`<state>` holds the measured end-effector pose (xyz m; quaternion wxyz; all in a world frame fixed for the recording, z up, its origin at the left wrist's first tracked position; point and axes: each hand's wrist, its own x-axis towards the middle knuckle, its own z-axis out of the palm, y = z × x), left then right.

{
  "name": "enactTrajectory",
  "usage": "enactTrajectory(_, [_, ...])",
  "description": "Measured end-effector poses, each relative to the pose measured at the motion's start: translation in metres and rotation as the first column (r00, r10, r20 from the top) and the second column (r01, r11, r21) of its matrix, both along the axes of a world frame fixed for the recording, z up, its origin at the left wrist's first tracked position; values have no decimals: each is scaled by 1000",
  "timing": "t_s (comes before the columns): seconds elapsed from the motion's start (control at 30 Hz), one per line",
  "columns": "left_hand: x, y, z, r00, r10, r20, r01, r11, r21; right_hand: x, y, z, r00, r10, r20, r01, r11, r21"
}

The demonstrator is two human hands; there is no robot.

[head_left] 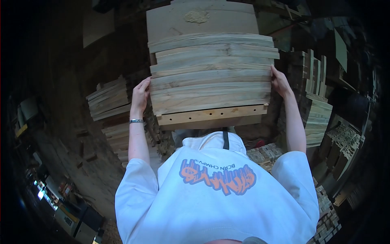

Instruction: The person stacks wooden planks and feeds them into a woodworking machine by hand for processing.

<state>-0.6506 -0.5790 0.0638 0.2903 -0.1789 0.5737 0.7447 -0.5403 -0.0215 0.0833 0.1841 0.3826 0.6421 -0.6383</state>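
Several long wooden boards point(211, 77) lie side by side across a pale panel point(235, 18). My left hand point(141, 95) is at their left ends, fingers bent together against the edge. At the right ends, my right hand point(280, 81) presses its fingers to the board edges. Both hands touch the row from outside. Nearest my body, a narrow strip with several dark holes point(211, 114) runs along the front of the row. Some board ends stick out farther than others.
Stacked boards point(107, 99) stand at the left, and more stacks point(319, 118) rise at the right. A heap of sawdust point(196, 16) lies on the panel's far part. Small wood blocks point(264, 156) are piled low on the right. A machine point(75, 219) is at the lower left.
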Motion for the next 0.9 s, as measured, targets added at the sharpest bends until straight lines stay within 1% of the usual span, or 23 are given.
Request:
enactTrajectory(0.03, [-2, 4, -1, 998, 34, -46, -41, 986, -160, -7, 0, -2, 985, -135, -111, 126, 988, -84])
enactTrajectory(0.07, [-3, 7, -1, 996, 48, -80, -66, 968, -241, -14, 2, -2, 993, -13, -120, 23, 996, 81])
enactTrajectory(0.1, [-3, 7, -2, 995, 46, -86, -65, 969, -237, -17, -1, 3, 992, -15, -126, 25, 996, 84])
enactTrajectory(0.17, [-2, 4, -5, 996, 14, -92, -44, 942, -334, -20, -7, 12, 989, 132, -62, -120, 979, 168])
enactTrajectory(0.2, [-1, 4, -3, 995, 17, -96, -49, 941, -334, -21, -7, 6, 981, 158, -113, -139, 978, 154])
enactTrajectory(0.27, [-1, 4, 1, 997, 56, -45, -67, 948, -312, -20, -3, -2, 982, 157, -107, -144, 982, 124])
enactTrajectory(0.3, [-2, 3, 1, 997, 60, -50, -73, 947, -313, -22, -4, 0, 983, 154, -98, -145, 985, 93])
enactTrajectory(0.33, [-4, 2, 1, 996, 75, -53, -85, 966, -243, -23, -4, 4, 982, 160, -103, -150, 984, 92])
enactTrajectory(0.37, [-7, 2, 1, 994, 90, -55, -98, 980, -172, -24, -3, 9, 990, 121, -78, -120, 993, 22])
enactTrajectory(0.4, [-11, 1, 0, 993, 96, -61, -106, 979, -174, -27, -4, 13, 995, 85, -50, -87, 995, -49])
enactTrajectory(0.43, [-18, 1, -1, 995, 102, -17, -103, 989, -104, -31, -2, 1, 972, -150, -180, 94, 953, -288])
enactTrajectory(0.47, [-23, 0, -2, 994, 101, 29, -100, 994, -33, -38, 12, -10, 941, -278, -190, 212, 928, -307])
enactTrajectory(0.5, [-25, 5, 1, 994, 103, 25, -102, 994, -35, -46, 21, -10, 894, -403, -197, 328, 886, -327])
enactTrajectory(0.53, [-28, 13, 3, 992, 124, -31, -127, 987, -94, -51, 25, -13, 909, -340, -241, 269, 920, -285])
enactTrajectory(0.57, [-32, 19, 6, 986, 140, -88, -152, 977, -151, -52, 27, -16, 907, -344, -245, 270, 918, -289])
enactTrajectory(0.6, [-34, 19, 3, 986, 137, -92, -150, 977, -153, -54, 20, -12, 948, -203, -245, 163, 971, -172])
enactTrajectory(0.63, [-35, 19, -3, 985, 95, -146, -126, 968, -217, -57, 13, -7, 972, -56, -228, 45, 998, -53])
enactTrajectory(0.67, [-36, 18, -8, 979, 51, -197, -107, 954, -281, -59, 5, -1, 977, -33, -209, 30, 999, -16])
enactTrajectory(0.7, [-37, 20, -3, 978, 51, -203, -109, 953, -282, -61, 4, -2, 976, -33, -215, 30, 999, -18])
enactTrajectory(0.77, [-34, 26, 8, 984, 42, -172, -106, 920, -378, -64, -1, -4, 975, 150, -165, -129, 983, 133])
enactTrajectory(0.83, [-34, 23, 4, 979, 47, -201, -124, 912, -391, -66, -7, 0, 974, 175, -145, -151, 975, 163])
enactTrajectory(0.9, [-37, 18, 1, 988, 70, -134, -108, 947, -301, -67, -11, 4, 983, 142, -118, -125, 982, 142])
